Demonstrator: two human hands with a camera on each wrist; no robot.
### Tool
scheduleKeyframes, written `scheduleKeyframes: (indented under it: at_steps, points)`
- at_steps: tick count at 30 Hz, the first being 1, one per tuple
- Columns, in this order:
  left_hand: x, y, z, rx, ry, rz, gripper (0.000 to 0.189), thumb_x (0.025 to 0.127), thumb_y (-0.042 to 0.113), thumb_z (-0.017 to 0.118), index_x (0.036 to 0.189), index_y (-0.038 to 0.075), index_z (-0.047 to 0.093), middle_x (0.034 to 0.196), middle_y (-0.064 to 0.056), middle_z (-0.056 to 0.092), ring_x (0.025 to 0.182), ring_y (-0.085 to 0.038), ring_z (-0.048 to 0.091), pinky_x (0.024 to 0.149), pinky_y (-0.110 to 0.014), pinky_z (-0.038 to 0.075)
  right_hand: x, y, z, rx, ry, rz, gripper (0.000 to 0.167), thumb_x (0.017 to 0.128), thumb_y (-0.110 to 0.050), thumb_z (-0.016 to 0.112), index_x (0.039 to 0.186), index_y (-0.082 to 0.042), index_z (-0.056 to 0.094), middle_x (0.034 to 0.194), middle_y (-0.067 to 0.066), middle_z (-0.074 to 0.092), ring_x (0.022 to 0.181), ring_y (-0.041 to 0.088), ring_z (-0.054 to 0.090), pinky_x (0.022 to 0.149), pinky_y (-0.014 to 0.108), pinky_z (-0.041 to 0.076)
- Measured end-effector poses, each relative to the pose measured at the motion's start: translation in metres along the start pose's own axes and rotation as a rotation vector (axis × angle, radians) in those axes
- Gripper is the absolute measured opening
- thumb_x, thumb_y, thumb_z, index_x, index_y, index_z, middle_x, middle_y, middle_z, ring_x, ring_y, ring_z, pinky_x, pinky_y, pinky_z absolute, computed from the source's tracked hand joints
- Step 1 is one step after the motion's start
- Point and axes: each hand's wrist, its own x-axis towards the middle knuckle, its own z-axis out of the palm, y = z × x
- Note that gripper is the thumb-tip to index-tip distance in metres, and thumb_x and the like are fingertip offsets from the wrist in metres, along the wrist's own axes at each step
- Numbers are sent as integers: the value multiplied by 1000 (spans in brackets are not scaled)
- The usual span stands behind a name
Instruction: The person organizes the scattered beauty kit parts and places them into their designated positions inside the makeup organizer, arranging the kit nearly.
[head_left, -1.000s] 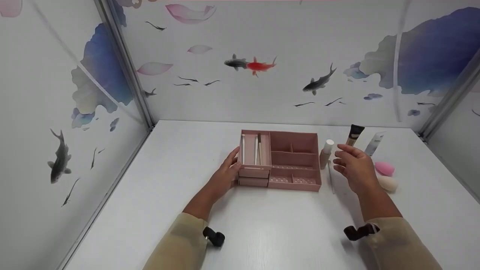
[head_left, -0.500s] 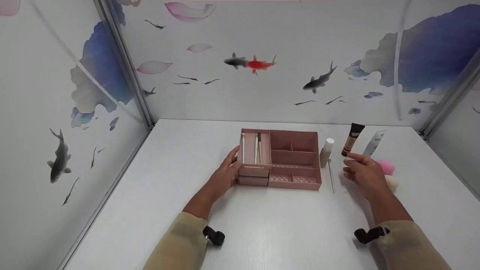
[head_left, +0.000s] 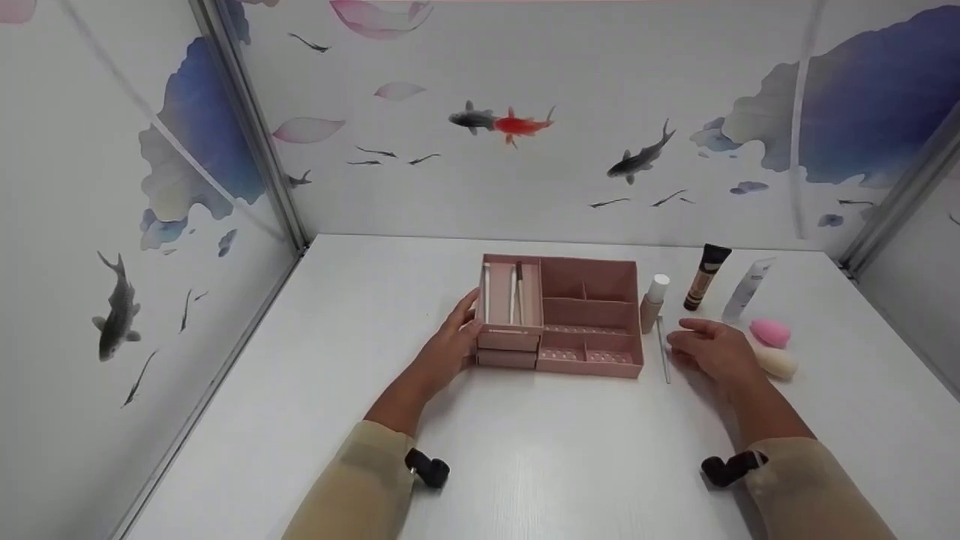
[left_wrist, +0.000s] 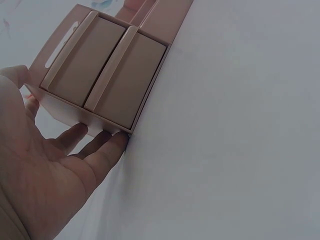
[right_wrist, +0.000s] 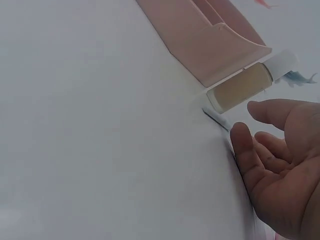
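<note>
My left hand (head_left: 450, 341) rests against the left side of a pink desktop organizer (head_left: 589, 371). In the left wrist view its fingertips (left_wrist: 119, 140) touch the side wall beside two small drawers (left_wrist: 125, 80), the thumb near the top edge. My right hand (head_left: 716, 351) holds nothing and is low over the table, its fingers loosely bent. Just left of its fingertips lies a thin pale stick (head_left: 664, 352). A foundation bottle (right_wrist: 242, 87) with a white cap stands between the stick and the organizer. Several slim brushes or pencils (head_left: 513, 294) lie in the organizer's top left tray.
Behind my right hand stand a black-capped tan tube (head_left: 705, 277) and a pale squeeze tube (head_left: 748, 289). A pink makeup sponge (head_left: 771, 333) and a beige sponge-like piece (head_left: 778, 361) lie to its right. White printed panels (head_left: 525, 187) enclose the white table (head_left: 555, 457).
My right hand first drew back to the right from beside the bottle, then came left and lower toward the thin stick. The left hand stays at the organizer.
</note>
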Motion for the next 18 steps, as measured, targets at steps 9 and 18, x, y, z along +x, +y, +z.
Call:
scheduleKeyframes:
  at_steps: [9, 18]
  points:
    - [1, 0, 0, 16, -3, 4, 53, 112, 58, 40, 162, 64, 20, 177, -4, 24, 161, -37, 33, 124, -68, 36, -5, -6, 3, -126, -66, -38, 90, 93, -37, 85, 165, -9, 39, 161, 20, 53, 109, 8, 70, 89, 19, 60]
    - [-1, 1, -1, 29, -6, 18, 55, 112, 61, 41, 162, 63, 19, 177, -4, 23, 162, -35, 31, 124, -68, 35, -10, -11, 9, -333, -68, -119, 100, 90, -41, 86, 168, -8, 33, 161, 21, 51, 145, 40, 50, 121, 56, 42]
